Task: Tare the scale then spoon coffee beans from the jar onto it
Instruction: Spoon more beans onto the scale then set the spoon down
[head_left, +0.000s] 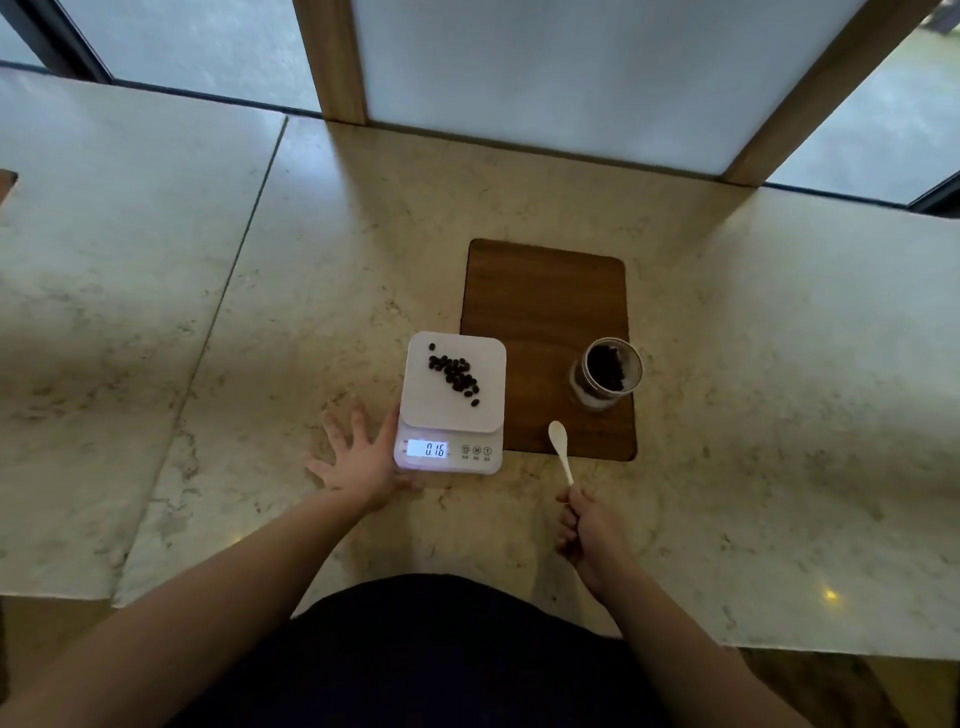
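Note:
A white digital scale (491, 400) sits on the marble counter, its lit display reading 0.16. A diagonal heap of coffee beans (454, 375) lies on its platform. To the right, an open glass jar (607, 373) holding dark beans stands on a wooden mat (540, 306). My left hand (358, 457) rests flat with fingers spread against the scale's left side. My right hand (587, 525) grips the handle of a white spoon (561, 448), whose empty bowl points toward the mat's near edge.
The marble counter (260, 338) stretches wide to both sides, with a seam running diagonally at the left. Wooden posts (332, 57) and a frosted panel rise at the far edge. The counter's near edge lies by my body.

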